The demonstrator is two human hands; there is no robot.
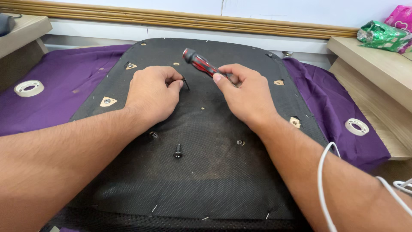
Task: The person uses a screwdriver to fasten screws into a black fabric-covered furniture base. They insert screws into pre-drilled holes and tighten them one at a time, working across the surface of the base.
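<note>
The left hand (151, 93) is pinching a small black screw (185, 82) between closed fingertips, holding it upright on the black seat base (206, 172). The right hand (246, 92) is gripping a red-and-black screwdriver (201, 62), its long axis slanting, handle pointing up-left, tip hidden under the fingers.

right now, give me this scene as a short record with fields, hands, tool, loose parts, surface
left hand: left hand pinches a small dark screw upright on the panel
right hand: right hand grips a red and black screwdriver, handle tilted up and away
loose parts: black bolt standing free on the panel, nearer the camera
surface: black fabric-covered panel lying on a purple cloth
nearby: two white tape rolls on the cloth, one at each side
</note>
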